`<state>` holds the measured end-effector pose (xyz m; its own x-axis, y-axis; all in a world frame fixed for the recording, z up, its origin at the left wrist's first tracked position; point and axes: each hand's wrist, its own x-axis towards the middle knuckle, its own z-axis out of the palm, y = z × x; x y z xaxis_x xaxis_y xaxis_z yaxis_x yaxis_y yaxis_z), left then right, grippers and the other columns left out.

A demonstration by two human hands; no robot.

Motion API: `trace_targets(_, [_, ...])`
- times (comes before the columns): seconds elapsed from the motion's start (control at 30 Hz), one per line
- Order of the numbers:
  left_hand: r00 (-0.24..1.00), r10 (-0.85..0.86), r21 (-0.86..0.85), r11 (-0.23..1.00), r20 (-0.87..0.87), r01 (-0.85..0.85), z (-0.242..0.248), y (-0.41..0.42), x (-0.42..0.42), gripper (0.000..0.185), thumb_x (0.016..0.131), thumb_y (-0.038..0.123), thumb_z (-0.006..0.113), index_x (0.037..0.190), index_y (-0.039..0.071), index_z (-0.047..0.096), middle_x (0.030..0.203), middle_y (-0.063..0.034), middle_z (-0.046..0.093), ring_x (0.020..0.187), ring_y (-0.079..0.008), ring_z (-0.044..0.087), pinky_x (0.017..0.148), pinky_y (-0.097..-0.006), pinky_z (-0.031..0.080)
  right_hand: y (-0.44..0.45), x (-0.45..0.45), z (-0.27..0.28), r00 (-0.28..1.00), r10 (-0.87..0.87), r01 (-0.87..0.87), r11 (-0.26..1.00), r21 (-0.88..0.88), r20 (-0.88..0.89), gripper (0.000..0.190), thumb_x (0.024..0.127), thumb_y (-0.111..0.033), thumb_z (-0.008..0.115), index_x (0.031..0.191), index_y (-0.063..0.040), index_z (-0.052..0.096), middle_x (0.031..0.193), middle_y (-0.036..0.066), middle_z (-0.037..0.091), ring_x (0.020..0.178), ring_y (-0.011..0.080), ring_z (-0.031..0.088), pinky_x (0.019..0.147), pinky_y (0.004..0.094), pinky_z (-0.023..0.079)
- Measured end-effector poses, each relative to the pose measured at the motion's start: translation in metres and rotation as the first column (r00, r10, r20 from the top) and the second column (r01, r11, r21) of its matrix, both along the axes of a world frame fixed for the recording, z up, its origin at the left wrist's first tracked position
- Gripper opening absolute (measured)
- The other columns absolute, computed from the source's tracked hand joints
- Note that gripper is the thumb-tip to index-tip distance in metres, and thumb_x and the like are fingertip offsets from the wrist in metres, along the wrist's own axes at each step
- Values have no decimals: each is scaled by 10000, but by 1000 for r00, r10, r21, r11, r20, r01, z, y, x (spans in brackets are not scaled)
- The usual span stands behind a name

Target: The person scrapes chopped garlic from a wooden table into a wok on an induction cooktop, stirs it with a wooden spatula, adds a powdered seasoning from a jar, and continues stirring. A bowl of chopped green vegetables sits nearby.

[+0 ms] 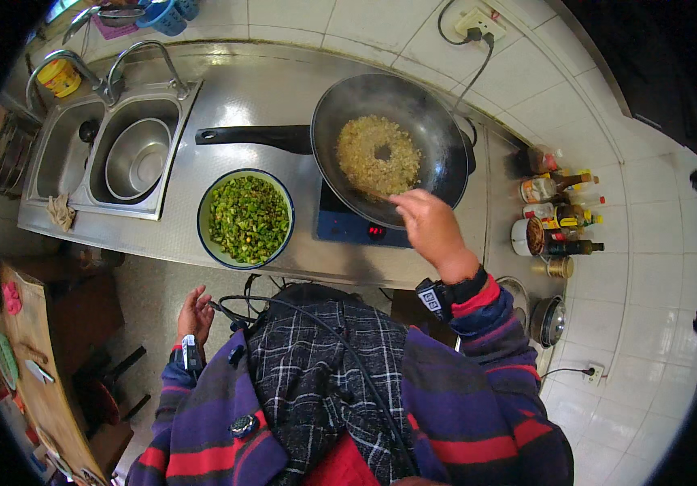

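Observation:
A black wok (439, 140) with a long handle rests on a dark induction cooker (348, 226), which has a lit red display. Chopped pale food (354, 146) lies in a ring on the wok's bottom, with faint steam above. My right hand (424, 222) is over the wok's near rim, its fingers closed on a thin brown utensil (374, 193) that reaches toward the food; its exact kind is unclear. To the left of the cooker stands an enamel basin (204, 229) filled with chopped green vegetables (248, 219). My left hand (197, 313) hangs below the counter edge, fingers apart and holding nothing.
A double sink (169, 152) with a metal bowl (142, 159) and a rag (61, 212) is at the left. Several seasoning bottles (570, 247) line the right wall. A black cable (348, 346) crosses my front. A wooden table (51, 352) stands lower left.

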<state>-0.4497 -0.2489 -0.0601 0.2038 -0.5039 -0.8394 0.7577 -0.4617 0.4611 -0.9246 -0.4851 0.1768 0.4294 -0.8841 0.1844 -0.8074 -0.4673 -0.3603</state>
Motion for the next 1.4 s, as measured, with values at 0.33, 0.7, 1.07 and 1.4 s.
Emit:
trace_targets(0.33, [995, -97, -42, 994, -12, 96, -16, -12, 10, 413, 1006, 385, 672, 1326, 127, 634, 999, -21, 677, 838, -125, 623, 749, -241, 531, -49, -44, -24, 953, -300, 301, 927, -224, 37, 222, 956, -86, 620, 1133, -40, 745, 1060, 192, 708, 983, 411, 673, 846, 470, 552])
trace_targets(0.7, [991, -131, -33, 991, -16, 131, -20, -13, 11, 419, 1001, 388, 676, 1334, 135, 641, 1059, -35, 650, 855, -125, 609, 786, -248, 543, 4, -25, 6, 980, -183, 178, 981, 72, 74, 193, 939, -80, 641, 1083, -21, 756, 1047, 197, 720, 972, 403, 684, 860, 449, 555])
trace_targets(1.07, [988, -156, -57, 986, 10, 156, -22, 1, -4, 487, 1004, 414, 657, 1394, 129, 595, 1059, -22, 634, 869, -115, 568, 775, -238, 487, -18, -62, -4, 935, -354, 351, 929, -118, 0, 189, 949, -67, 635, 1086, -18, 755, 1019, 192, 714, 937, 413, 673, 822, 458, 544])
trace_targets(1.4, [995, -96, -29, 995, 11, 96, -18, 10, -20, 428, 997, 399, 672, 1334, 137, 641, 1013, -12, 658, 864, -120, 605, 768, -238, 510, 6, -39, 34, 999, -9, 12, 994, 104, -36, 195, 914, -76, 637, 1060, -51, 764, 1008, 153, 706, 960, 377, 684, 827, 455, 562])
